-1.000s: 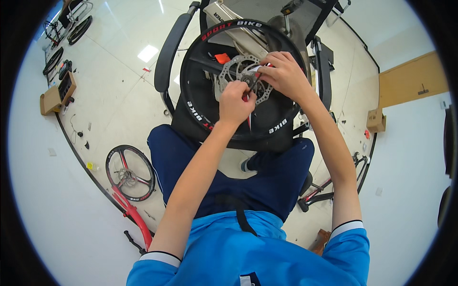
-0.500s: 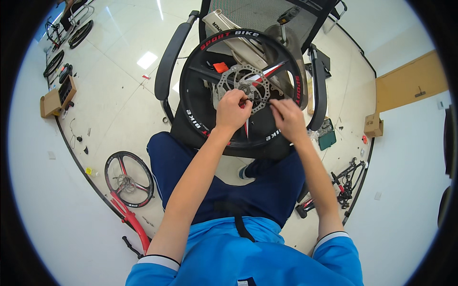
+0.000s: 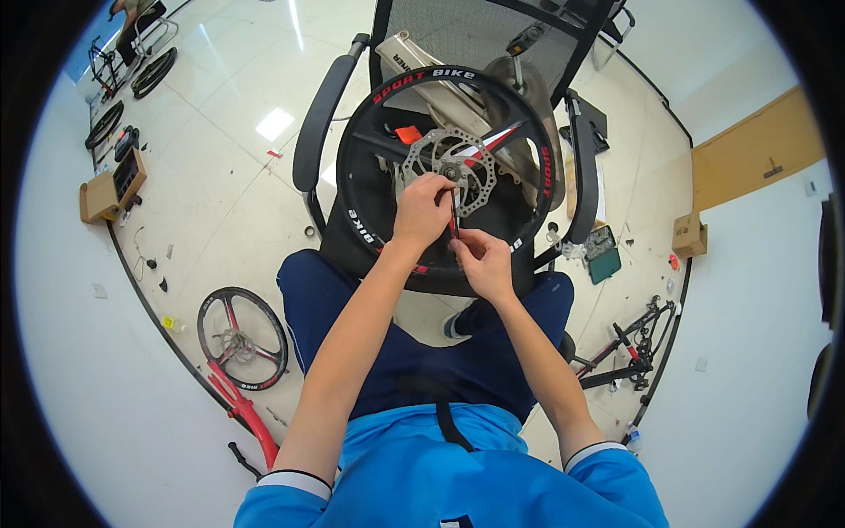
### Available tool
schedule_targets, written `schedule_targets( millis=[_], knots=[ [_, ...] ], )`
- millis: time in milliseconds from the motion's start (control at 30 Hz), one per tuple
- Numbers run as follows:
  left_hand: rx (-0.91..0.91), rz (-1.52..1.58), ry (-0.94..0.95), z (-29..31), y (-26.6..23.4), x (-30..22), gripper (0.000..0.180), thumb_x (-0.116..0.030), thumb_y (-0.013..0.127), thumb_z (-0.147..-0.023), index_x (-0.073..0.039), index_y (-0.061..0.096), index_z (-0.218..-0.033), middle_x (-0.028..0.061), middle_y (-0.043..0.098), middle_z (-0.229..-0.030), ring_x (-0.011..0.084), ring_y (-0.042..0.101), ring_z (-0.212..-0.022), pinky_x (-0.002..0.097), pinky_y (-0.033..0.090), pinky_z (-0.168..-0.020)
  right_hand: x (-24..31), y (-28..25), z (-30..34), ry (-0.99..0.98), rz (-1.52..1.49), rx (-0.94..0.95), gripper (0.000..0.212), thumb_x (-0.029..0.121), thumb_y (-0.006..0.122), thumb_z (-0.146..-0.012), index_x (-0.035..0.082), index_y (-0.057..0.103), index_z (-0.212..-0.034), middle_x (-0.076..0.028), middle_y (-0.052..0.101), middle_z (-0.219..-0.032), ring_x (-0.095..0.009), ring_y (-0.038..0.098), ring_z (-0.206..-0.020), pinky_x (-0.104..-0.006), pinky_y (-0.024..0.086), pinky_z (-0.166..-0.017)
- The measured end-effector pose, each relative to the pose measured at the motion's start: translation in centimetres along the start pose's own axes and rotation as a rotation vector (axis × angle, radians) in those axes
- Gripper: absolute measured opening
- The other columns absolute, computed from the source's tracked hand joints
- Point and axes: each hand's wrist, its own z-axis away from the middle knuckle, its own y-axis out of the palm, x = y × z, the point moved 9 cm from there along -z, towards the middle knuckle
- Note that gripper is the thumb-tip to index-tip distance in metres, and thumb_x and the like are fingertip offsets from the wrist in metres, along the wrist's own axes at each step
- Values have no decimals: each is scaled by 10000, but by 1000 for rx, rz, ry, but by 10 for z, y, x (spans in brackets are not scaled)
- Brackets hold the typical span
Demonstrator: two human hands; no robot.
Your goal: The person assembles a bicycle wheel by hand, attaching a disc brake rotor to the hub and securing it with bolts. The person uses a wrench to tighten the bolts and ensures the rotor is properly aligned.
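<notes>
A black three-spoke bicycle wheel (image 3: 350,176) with red and white markings lies flat on the chair in front of me. Bolted-looking at its hub is a silver disc brake rotor (image 3: 482,189) full of holes. My left hand (image 3: 424,211) is closed in a pinch at the rotor's near edge; its fingertips hide what they grip. Just right of it my right hand (image 3: 484,260) pinches the lower end of a thin dark rod (image 3: 453,213), which runs up to the left fingertips. Its exact kind is too small to make out.
The black office chair has armrests (image 3: 321,123) on both sides. A pale frame part (image 3: 407,55) and an orange-red piece (image 3: 408,135) are by the wheel. On the floor lie another wheel (image 3: 283,330), a red fork-like part (image 3: 242,405), a dark bike frame (image 3: 625,348) and a green case (image 3: 604,266).
My right hand has moved left and down from the rotor's right side to beside my left hand. The thin dark rod now shows between them. The view has shifted slightly.
</notes>
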Motion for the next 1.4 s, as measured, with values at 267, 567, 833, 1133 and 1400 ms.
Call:
schedule_targets(
  millis=[267, 567, 833, 1133, 1400],
  knots=[
    [-90, 109, -28, 18, -23, -12, 63, 2, 723, -873, 14, 705, -932, 93, 659, -827, 186, 667, -662, 284, 526, -617, 42, -51, -18, -243, 243, 86, 148, 51, 721, -906, -16, 759, -1032, -117, 760, -904, -151, 711, -806, -293, 560, -731],
    [-134, 15, -33, 10, -3, -15, 104, -59, 744, -831, 8, 687, -887, 111, 637, -821, 265, 653, -689, 362, 526, -642, 157, -55, -96, -549, 595, 280, 139, 2, 696, -858, -5, 741, -990, -155, 712, -865, -277, 682, -739, -344, 544, -717],
    [-64, -55, -63, 6, 1, -9, 94, -60, 718, -822, 0, 678, -882, 128, 628, -834, 305, 649, -685, 399, 525, -636, 153, -22, -121, -605, 742, 459, 152, -19, 693, -842, -17, 731, -988, -156, 713, -897, -297, 696, -808, -366, 544, -735],
    [-119, -65, -18, 8, 2, -9, 71, -48, 721, -801, -7, 665, -816, 120, 607, -768, 306, 636, -646, 406, 516, -600, 156, -14, -134, -626, 774, 499, 169, -17, 694, -835, -1, 735, -998, -131, 697, -951, -305, 676, -861, -373, 539, -766],
    [-136, -74, -35, -1, 6, -13, 134, -56, 732, -782, 11, 626, -734, 127, 599, -705, 286, 633, -602, 384, 503, -577, 154, 0, -147, -679, 824, 488, 182, 1, 708, -840, 21, 737, -1018, -113, 700, -991, -294, 671, -876, -380, 536, -774]
  ],
)
